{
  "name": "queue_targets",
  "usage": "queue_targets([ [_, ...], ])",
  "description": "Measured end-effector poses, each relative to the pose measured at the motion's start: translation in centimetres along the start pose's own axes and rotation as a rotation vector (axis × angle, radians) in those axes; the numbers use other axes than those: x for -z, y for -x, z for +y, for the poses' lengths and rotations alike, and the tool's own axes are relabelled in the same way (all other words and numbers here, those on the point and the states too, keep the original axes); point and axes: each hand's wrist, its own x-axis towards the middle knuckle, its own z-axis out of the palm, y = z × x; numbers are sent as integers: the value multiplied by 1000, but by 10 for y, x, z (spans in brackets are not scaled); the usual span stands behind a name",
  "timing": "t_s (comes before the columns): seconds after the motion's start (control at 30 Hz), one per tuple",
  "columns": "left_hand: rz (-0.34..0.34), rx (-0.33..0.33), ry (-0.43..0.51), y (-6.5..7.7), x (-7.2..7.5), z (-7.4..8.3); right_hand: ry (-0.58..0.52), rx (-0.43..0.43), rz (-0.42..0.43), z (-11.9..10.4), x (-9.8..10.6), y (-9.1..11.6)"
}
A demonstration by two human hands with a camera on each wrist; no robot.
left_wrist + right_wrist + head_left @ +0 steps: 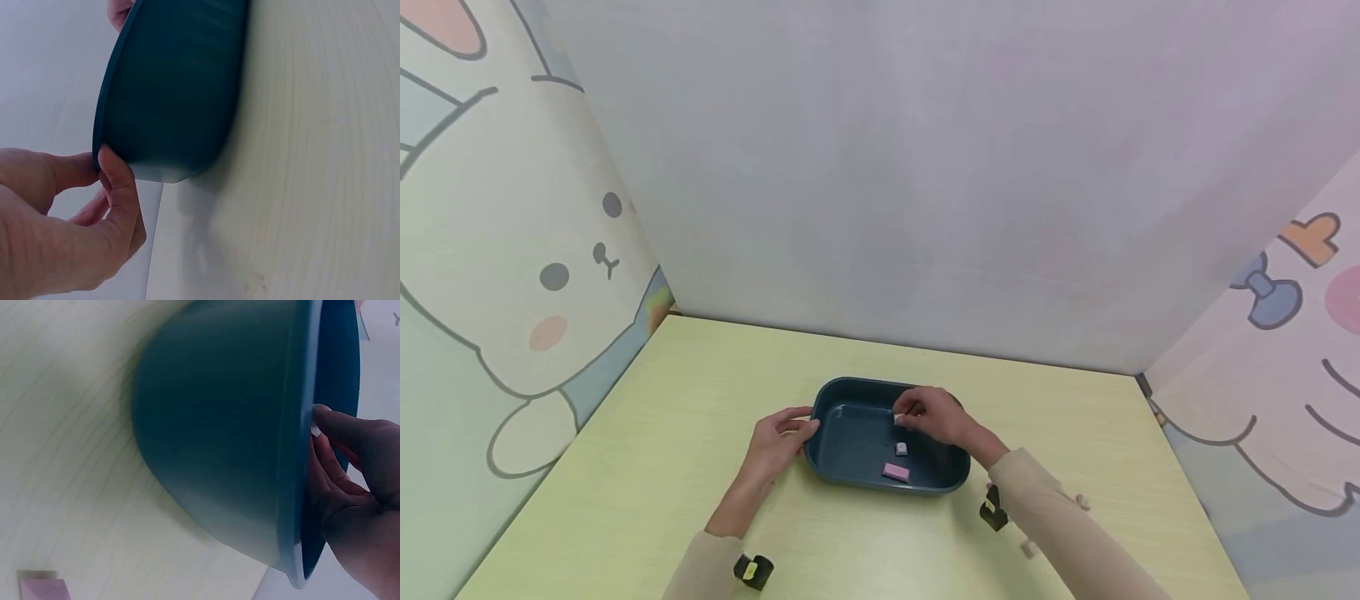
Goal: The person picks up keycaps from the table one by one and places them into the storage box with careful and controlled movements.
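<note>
A dark teal plastic basin (pixel 857 442) stands on the table. My left hand (pixel 772 447) grips its left rim, and the left wrist view shows thumb and fingers (pixel 122 194) pinching that edge. Over the right half of the basin, my right hand (pixel 934 414) pinches a small white piece (pixel 314 428), probably a keycap, between thumb and fingertips. Inside on the basin floor lie a white keycap (pixel 901 448) and a longer pink keycap (pixel 896 472). Part of the basin's right interior is hidden behind my right hand and wrist.
Small pale pieces (pixel 1082 502) lie on the pale yellow table (pixel 700 383) to the right, partly behind my right sleeve. A pink piece (pixel 45 589) rests on the table beside the basin. A white wall (pixel 880 208) stands behind the table, with cartoon-printed panels at both sides.
</note>
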Motion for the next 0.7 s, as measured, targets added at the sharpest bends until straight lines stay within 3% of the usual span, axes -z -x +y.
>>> queue_targets([
  [0.23,6,-2,-14,1,-1,1,22,33,-12,-3,-5,0],
  [0.7,-5,9,-17,2,1,6,64,-23,-31,-5,-7,-3],
])
